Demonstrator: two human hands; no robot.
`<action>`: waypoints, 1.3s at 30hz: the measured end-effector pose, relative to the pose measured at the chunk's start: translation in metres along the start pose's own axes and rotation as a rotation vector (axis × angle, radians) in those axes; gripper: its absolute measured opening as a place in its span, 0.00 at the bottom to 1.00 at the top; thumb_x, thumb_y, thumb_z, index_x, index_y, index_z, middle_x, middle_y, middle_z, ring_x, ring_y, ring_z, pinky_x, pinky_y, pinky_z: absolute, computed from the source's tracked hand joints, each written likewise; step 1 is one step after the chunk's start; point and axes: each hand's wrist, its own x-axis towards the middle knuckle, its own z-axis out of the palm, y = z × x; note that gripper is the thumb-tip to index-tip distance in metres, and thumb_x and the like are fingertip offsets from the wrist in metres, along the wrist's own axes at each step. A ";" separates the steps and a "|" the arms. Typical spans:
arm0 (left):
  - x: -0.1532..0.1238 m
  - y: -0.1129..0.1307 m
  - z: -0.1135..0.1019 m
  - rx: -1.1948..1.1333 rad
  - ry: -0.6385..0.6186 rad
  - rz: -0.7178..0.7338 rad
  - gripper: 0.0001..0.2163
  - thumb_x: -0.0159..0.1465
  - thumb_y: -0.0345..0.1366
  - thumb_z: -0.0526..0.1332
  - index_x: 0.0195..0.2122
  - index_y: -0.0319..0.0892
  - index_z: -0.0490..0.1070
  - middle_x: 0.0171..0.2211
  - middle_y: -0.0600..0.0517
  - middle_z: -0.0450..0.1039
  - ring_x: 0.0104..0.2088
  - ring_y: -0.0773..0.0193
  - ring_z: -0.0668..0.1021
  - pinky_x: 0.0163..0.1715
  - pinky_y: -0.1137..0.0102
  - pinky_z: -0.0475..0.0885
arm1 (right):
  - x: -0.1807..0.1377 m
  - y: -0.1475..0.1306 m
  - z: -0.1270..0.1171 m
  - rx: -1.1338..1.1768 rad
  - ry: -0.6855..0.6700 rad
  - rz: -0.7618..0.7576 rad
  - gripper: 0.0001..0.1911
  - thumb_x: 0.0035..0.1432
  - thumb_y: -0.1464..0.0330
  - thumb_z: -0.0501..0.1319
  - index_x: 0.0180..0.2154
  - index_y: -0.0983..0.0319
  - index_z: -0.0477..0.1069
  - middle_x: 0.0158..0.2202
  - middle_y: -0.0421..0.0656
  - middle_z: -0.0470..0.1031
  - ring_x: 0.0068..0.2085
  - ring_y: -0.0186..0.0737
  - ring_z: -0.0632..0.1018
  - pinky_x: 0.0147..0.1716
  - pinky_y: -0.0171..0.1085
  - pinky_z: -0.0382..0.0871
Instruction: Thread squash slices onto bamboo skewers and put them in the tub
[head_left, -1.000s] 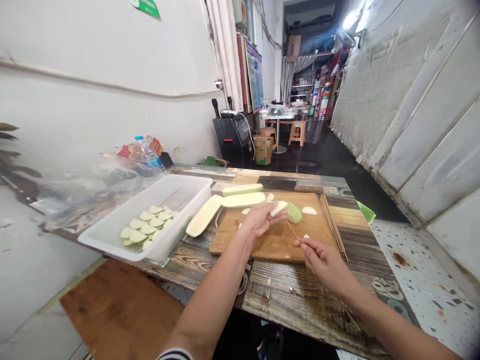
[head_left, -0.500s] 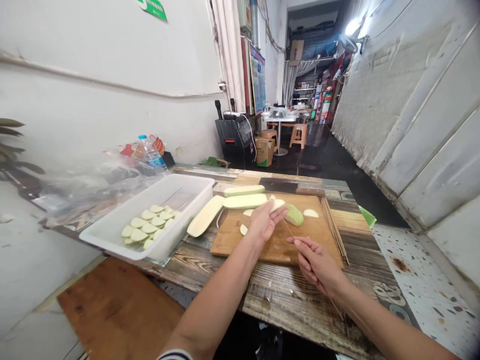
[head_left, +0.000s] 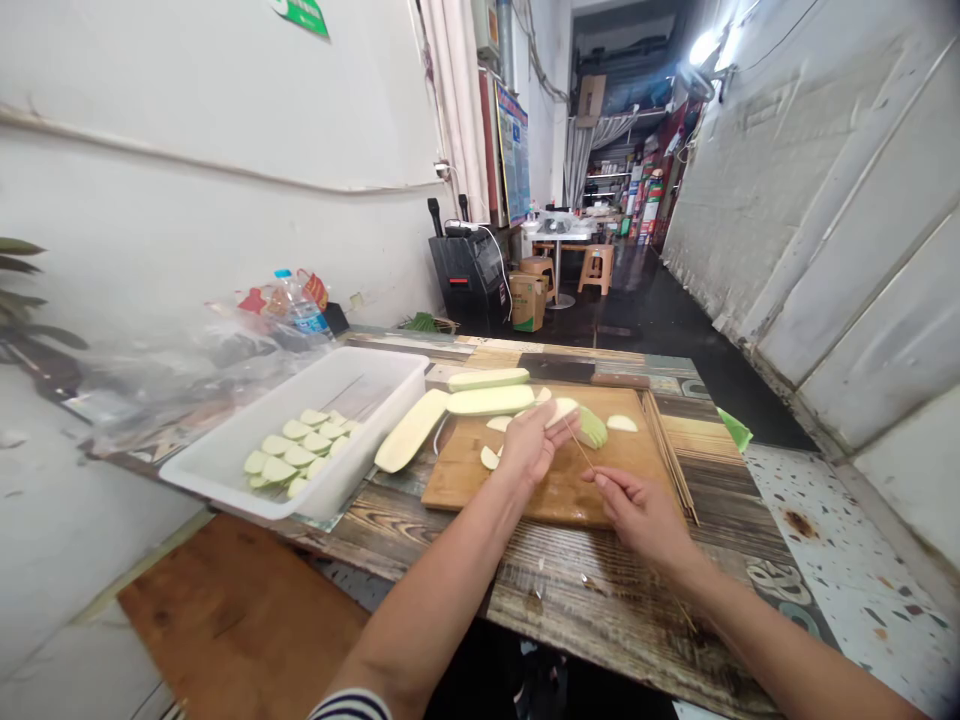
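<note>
My left hand (head_left: 531, 441) pinches a pale vegetable slice (head_left: 562, 410) over the wooden cutting board (head_left: 540, 490). Closed on a thin bamboo skewer (head_left: 580, 446), my right hand (head_left: 637, 510) points the skewer's tip at that slice. A stack of green-edged slices (head_left: 592, 428) lies just beyond the hands on the board, with a few loose slices (head_left: 489, 457) around it. Long peeled vegetable halves (head_left: 489, 400) rest at the board's far edge.
A white plastic tub (head_left: 225, 460) at the left holds several slices (head_left: 296, 450). A bundle of skewers (head_left: 667, 450) lies along the board's right edge. Plastic bags and a water bottle (head_left: 300, 305) sit by the wall. A corridor with stools stretches ahead.
My right hand drew back toward me and then came forward again with the skewer. My left hand stayed on the slice, shifting only slightly.
</note>
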 end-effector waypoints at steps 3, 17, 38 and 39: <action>0.000 0.000 0.000 -0.008 -0.006 -0.003 0.04 0.58 0.26 0.59 0.34 0.32 0.66 0.35 0.41 0.74 0.37 0.55 0.78 0.41 0.61 0.73 | 0.000 0.001 0.003 0.366 -0.144 0.171 0.16 0.52 0.57 0.59 0.37 0.62 0.67 0.10 0.26 0.49 0.09 0.23 0.48 0.07 0.25 0.43; -0.005 -0.003 0.002 -0.013 -0.008 -0.029 0.01 0.57 0.26 0.59 0.31 0.33 0.66 0.33 0.43 0.74 0.37 0.55 0.78 0.42 0.59 0.72 | -0.001 -0.007 0.009 0.437 -0.085 0.219 0.19 0.47 0.58 0.63 0.36 0.63 0.67 0.10 0.26 0.53 0.08 0.21 0.49 0.06 0.24 0.43; -0.034 -0.017 0.025 0.307 -0.126 0.031 0.05 0.54 0.32 0.63 0.30 0.36 0.75 0.29 0.48 0.75 0.32 0.63 0.75 0.40 0.68 0.69 | 0.018 -0.009 -0.026 0.087 0.120 -0.068 0.13 0.54 0.59 0.58 0.31 0.63 0.70 0.12 0.31 0.56 0.12 0.24 0.55 0.09 0.26 0.46; -0.033 -0.013 0.023 0.383 -0.105 0.141 0.05 0.54 0.31 0.63 0.31 0.38 0.75 0.32 0.49 0.75 0.37 0.61 0.75 0.44 0.67 0.67 | 0.018 -0.011 -0.032 0.093 0.151 -0.104 0.13 0.54 0.59 0.57 0.33 0.63 0.70 0.13 0.31 0.56 0.12 0.24 0.56 0.09 0.26 0.46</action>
